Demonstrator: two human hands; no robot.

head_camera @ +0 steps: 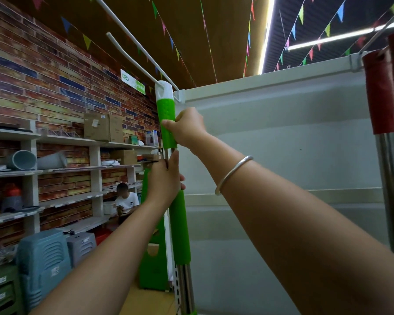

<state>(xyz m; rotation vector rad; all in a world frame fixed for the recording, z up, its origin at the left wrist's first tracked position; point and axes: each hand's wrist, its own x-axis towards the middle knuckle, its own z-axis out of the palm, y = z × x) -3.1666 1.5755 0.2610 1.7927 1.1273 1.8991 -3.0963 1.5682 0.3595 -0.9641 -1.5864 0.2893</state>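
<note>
Mop handle [179, 223] hangs nearly upright, its white cap [163, 91] on the display hook [132, 39] at the white panel [282, 137]'s top left corner. Right hand [187, 128] curls its fingers round the upper green grip [165, 108], nearer the cap; left hand [165, 178] clasps the shaft just below.

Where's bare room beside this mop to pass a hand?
Free: the white panel between the green mop handle and the red handles at right. Crowded: left of the mop, where another green piece sits close behind it.
</note>
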